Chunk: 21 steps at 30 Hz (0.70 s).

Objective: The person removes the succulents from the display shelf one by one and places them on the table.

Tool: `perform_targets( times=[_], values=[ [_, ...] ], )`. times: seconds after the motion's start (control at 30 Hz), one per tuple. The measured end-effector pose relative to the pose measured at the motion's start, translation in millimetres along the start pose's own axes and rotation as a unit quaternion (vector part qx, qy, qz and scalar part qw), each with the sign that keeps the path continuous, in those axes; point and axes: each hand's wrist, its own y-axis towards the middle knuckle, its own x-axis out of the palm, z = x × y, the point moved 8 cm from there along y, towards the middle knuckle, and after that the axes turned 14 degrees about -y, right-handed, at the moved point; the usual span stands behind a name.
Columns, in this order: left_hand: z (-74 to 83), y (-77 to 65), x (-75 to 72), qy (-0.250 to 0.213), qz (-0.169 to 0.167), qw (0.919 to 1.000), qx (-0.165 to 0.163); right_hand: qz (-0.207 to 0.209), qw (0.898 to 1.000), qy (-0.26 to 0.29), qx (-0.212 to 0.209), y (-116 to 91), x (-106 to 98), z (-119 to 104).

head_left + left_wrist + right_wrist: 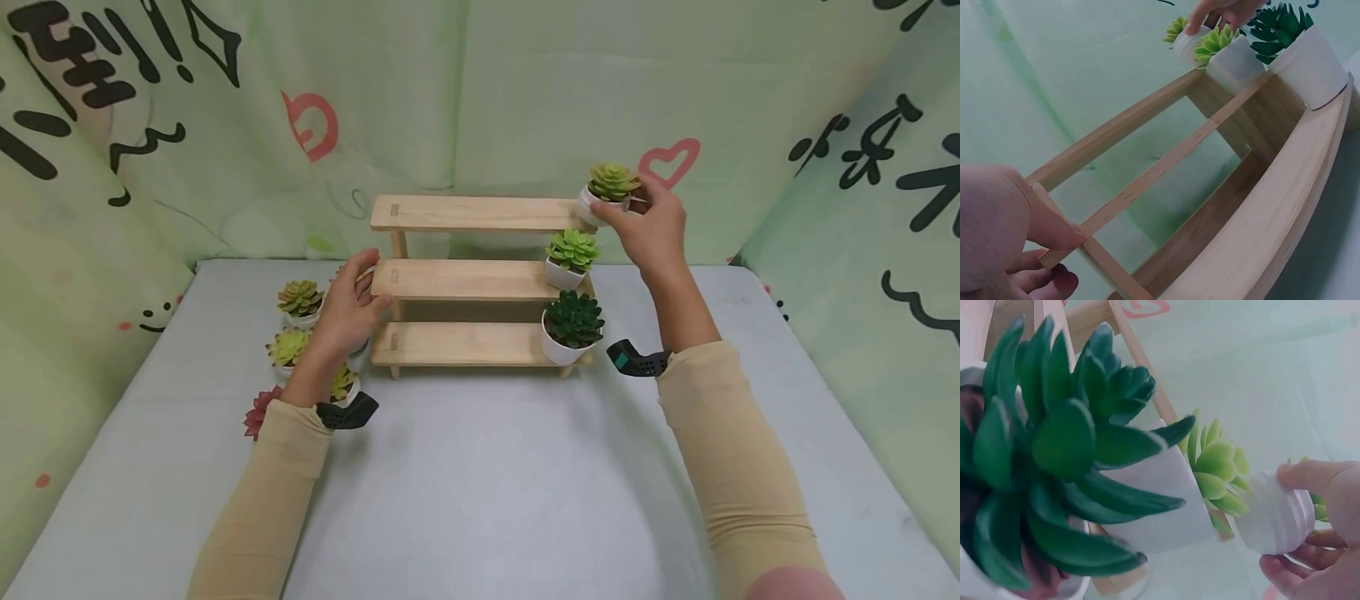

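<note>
A three-tier wooden stand (pixel 465 280) stands on the white table. My left hand (pixel 348 308) grips the left end of its middle shelf; the left wrist view shows the thumb on top and fingers beneath. At the right end of the top shelf my right hand (pixel 651 223) holds a potted succulent (pixel 613 182) by its ribbed white pot (pixel 1275 512). Whether that pot touches the shelf I cannot tell. A light green succulent (pixel 572 258) sits on the middle shelf's right end. Below it, a dark green succulent (pixel 573 327) in a round white pot stands on the bottom shelf.
Left of the stand, several more potted succulents stand on the table, partly behind my left arm: a brownish-green one (pixel 302 298), a yellow-green one (pixel 289 346) and a red one (pixel 261 412). A printed green curtain (pixel 525 100) hangs behind the table (pixel 480 483).
</note>
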Motion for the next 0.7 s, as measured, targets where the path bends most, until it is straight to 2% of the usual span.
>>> perform_targets(
  times=[0.3, 0.7],
  values=[
    [-3.4, 3.0, 0.7, 0.004, 0.003, 0.9999, 0.009, 0.008, 1.000, -0.012, 0.019, -2.4, -6.6, 12.0],
    [-0.5, 2.7, -0.2, 0.010, 0.012, 0.9997, 0.017, 0.025, 1.000, -0.006, 0.013, -4.5, -15.6, 19.7]
  ],
)
